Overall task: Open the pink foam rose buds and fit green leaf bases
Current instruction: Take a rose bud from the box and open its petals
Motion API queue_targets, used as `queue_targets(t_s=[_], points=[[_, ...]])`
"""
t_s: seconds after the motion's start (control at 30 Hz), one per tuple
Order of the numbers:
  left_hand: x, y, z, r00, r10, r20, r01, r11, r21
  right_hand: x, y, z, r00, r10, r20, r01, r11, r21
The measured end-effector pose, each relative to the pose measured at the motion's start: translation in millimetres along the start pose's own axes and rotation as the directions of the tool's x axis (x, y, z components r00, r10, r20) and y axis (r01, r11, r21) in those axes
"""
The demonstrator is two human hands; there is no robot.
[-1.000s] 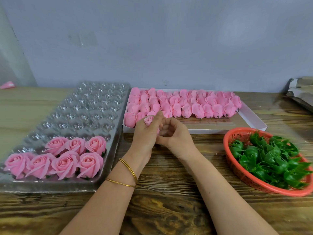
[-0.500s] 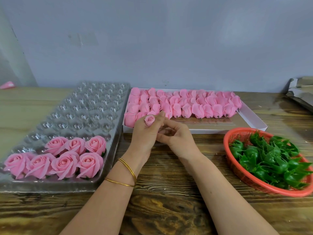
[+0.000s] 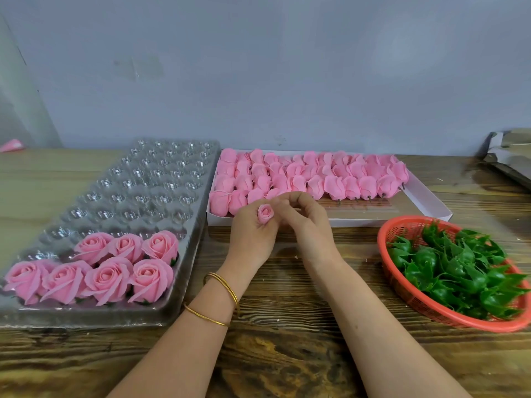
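Our left hand (image 3: 253, 237) curls round a closed pink bud (image 3: 265, 213) just in front of the white box (image 3: 431, 208), and our right hand (image 3: 310, 225) pinches its outer petals. Foam tears easily, we judge: too hard a pull could rip a petal, too tight a squeeze could crush the core. Leaf bases (image 3: 454, 265) lie in the basket (image 3: 383, 248) right of the box; finished roses (image 3: 115, 268) left of it.

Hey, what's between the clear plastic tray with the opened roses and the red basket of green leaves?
In the head view, the left hand and right hand, both holding a small pink foam rose bud over the wooden tabletop.
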State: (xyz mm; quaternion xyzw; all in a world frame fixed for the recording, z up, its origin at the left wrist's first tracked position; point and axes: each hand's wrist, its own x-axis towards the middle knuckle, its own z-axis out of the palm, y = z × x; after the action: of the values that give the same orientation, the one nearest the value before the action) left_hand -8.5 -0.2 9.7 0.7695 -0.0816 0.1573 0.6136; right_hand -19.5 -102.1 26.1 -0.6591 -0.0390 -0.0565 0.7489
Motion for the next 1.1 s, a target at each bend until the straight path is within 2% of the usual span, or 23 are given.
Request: queue_targets(t_s=[0.2,0.6,1.1], points=[[-2.1,4.2,0.2,1.000,-0.001,-0.008,0.001,1.000,0.019,2.2,2.7,0.5,1.000,0.021,-0.001,-0.021,0.992,-0.123],[-1.6,1.5,0.1,0.998,0.068,-0.003,-0.068,0.996,0.058,-0.2,-1.3,1.7,1.000,-0.016,0.019,0.018,0.991,-0.129],[0.7,-1.7,0.8,0.997,0.078,-0.017,-0.077,0.995,0.064,0.3,0.5,1.7,0.999,-0.043,0.031,0.047,0.989,-0.142]])
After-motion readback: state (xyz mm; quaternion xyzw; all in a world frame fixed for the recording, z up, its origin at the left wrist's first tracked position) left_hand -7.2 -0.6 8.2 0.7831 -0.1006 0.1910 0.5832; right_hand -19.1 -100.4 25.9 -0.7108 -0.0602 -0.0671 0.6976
